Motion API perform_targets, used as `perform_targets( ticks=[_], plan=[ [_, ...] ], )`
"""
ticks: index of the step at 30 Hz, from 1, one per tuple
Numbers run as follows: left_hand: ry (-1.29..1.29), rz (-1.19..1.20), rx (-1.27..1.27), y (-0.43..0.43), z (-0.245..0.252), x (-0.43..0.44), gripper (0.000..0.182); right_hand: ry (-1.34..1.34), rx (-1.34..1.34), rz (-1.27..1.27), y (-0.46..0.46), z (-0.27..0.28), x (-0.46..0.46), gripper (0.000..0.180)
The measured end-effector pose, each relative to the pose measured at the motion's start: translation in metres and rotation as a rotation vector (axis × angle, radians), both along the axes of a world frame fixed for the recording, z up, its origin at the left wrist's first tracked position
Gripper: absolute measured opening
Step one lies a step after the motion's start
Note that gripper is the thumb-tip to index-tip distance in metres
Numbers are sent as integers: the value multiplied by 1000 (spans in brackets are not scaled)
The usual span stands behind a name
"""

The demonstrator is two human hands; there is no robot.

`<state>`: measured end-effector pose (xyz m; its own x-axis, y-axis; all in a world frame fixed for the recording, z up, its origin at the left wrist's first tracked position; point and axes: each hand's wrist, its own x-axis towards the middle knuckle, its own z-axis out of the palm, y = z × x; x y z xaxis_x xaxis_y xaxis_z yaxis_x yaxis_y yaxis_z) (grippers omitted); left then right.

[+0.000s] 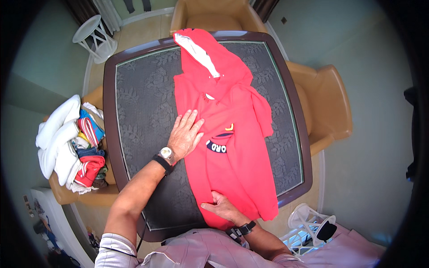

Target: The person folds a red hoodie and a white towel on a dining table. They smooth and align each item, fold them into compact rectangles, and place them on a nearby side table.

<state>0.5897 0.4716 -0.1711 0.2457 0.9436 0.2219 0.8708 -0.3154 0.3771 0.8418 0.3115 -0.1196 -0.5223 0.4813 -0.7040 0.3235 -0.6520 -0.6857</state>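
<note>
A red hooded sweatshirt (244,144) lies lengthwise on the table, folded over on itself. Its hood, with a white lining, points to the far edge, and part of a dark lettered patch shows at the chest. My left hand (186,135) rests flat on the sweatshirt's left side, fingers extended and a little apart. Lower down, my right hand (223,208) touches the cloth near the hem, thumb and a fingertip apart. Its other fingers are partly hidden, so whether it pinches the fabric is unclear.
The dark table (144,100) has a raised brown rim. To the left, a tan armchair (62,197) holds a pile of folded clothes (63,144). More tan armchairs stand at the far side (214,20) and right (321,100). White side tables stand at upper left (95,38) and lower right (303,216).
</note>
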Motion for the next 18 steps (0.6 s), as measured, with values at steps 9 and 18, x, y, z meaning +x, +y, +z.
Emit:
perform_targets(
  ticks=[9, 18],
  plan=[
    [66, 1, -37, -58, -4, 25, 64, 68, -154, -72, -96, -8, 62, 26],
    [57, 119, -57, -128, -15, 58, 66, -341, 11, 89, -133, -23, 83, 39]
  ],
)
